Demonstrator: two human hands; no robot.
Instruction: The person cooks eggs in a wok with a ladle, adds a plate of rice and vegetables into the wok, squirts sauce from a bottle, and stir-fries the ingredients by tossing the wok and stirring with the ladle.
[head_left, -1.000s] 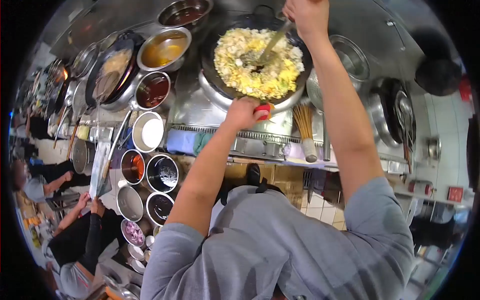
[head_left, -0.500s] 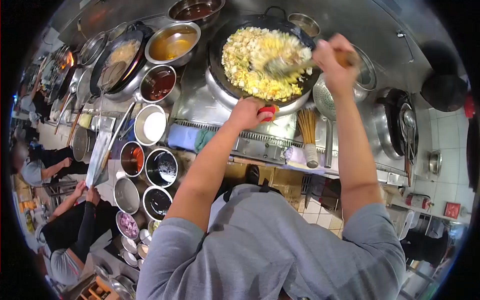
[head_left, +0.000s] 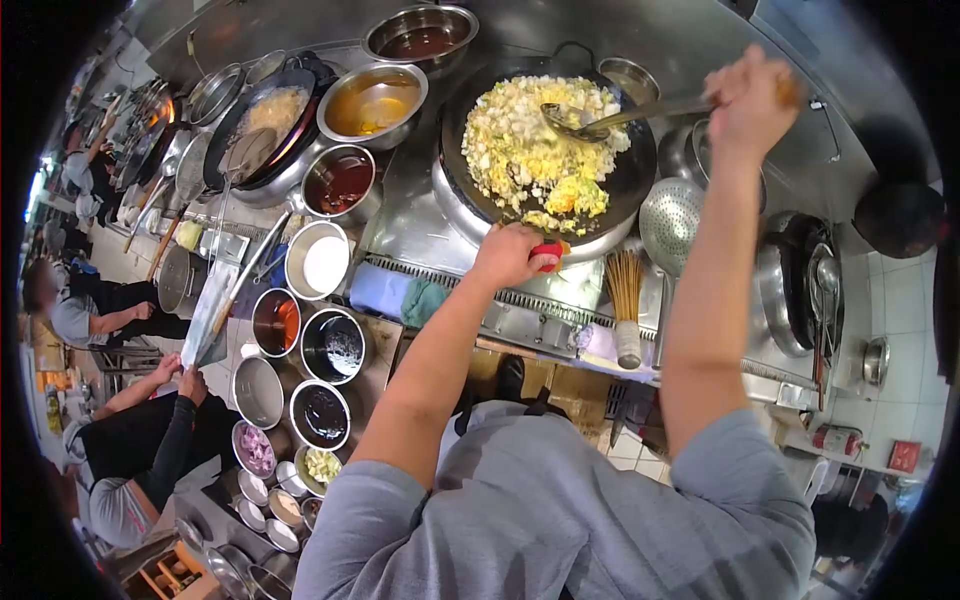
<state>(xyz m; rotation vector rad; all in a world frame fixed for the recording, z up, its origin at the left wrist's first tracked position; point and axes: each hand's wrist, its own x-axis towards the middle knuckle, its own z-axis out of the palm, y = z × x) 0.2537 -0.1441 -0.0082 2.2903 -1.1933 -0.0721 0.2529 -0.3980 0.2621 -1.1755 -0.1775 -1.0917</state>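
Observation:
A black wok [head_left: 645, 170] on the stove holds fried rice [head_left: 530, 140] with pale pieces and a yellow egg clump near its front. My left hand [head_left: 508, 256] is closed around the red cloth-like grip [head_left: 547, 256] at the wok's near edge. My right hand [head_left: 750, 105], slightly blurred, is closed on the handle of a metal ladle [head_left: 640, 113]. The ladle's bowl rests over the rice on the right half of the wok, its shaft running out over the right rim.
Metal bowls of liquid, one amber [head_left: 340, 110], stand left of the wok. A perforated strainer [head_left: 672, 215] and a bamboo brush [head_left: 625, 300] lie on the right. Further left is another wok [head_left: 215, 150]; a co-worker's hands [head_left: 185, 378] hold a long handle.
My right hand has moved right with the ladle, which has swung from the middle of the rice. The rice has shifted up and left in the wok. My left hand keeps its hold.

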